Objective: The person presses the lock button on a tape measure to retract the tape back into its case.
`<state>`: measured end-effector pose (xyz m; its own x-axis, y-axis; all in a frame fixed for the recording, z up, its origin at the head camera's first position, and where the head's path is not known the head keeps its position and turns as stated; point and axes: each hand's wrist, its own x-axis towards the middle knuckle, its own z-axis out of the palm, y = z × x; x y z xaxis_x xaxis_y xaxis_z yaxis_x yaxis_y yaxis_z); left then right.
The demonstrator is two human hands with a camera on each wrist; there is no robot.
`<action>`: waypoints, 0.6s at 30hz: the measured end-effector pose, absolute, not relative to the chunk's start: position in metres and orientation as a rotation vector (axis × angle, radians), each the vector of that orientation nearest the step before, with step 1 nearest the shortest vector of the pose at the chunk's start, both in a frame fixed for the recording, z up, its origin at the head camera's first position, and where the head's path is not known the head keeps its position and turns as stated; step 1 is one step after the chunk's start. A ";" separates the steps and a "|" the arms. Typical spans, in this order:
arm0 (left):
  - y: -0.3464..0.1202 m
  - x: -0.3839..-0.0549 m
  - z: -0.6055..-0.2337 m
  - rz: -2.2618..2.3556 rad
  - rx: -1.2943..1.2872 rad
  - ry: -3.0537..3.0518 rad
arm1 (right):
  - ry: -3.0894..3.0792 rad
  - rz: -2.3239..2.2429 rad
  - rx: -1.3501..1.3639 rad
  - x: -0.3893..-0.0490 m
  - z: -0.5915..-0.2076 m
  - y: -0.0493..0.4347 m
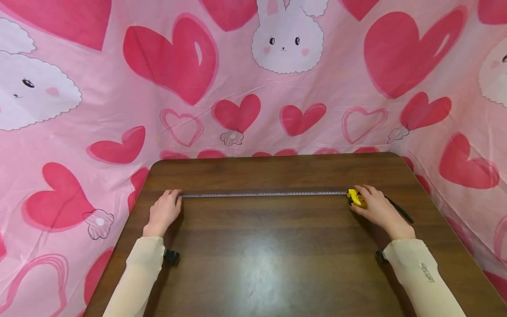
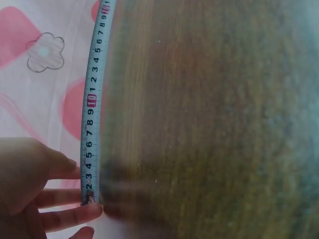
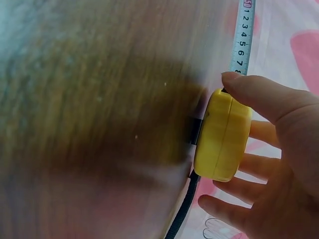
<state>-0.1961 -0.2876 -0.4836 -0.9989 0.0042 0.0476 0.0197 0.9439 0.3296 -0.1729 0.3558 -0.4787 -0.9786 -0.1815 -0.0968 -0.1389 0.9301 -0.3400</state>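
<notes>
We are holding tape [image 2: 91, 107] extended: left hand [image 1: 163, 213] pinching its end, right hand [image 1: 378, 210] gripping case [image 3: 224, 137]; next likely needing steadiness

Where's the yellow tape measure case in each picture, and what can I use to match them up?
Head: the yellow case is right of centre, a little below mid-height, on the table.
Left wrist: not in this picture.
Right wrist: the yellow case is right of centre, around mid-height.
Shared landmark: the numbered tape, crossing the head view, along the left in the left wrist view, and at upper right in the right wrist view.
</notes>
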 end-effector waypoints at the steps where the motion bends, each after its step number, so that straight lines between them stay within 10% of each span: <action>1: -0.288 -0.197 -0.483 -0.511 -0.018 -3.055 | 2.957 -0.502 -0.249 -0.174 -0.479 0.356; 18: -0.296 -0.196 -0.490 -0.535 -0.035 -2.927 | 2.932 -0.552 -0.319 -0.182 -0.480 0.360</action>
<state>-0.1964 -0.2965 -0.4900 -0.9861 -0.0067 0.1662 0.0525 0.9355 0.3494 -0.1819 0.3596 -0.4804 -0.9676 -0.2325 -0.0986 -0.1808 0.9102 -0.3725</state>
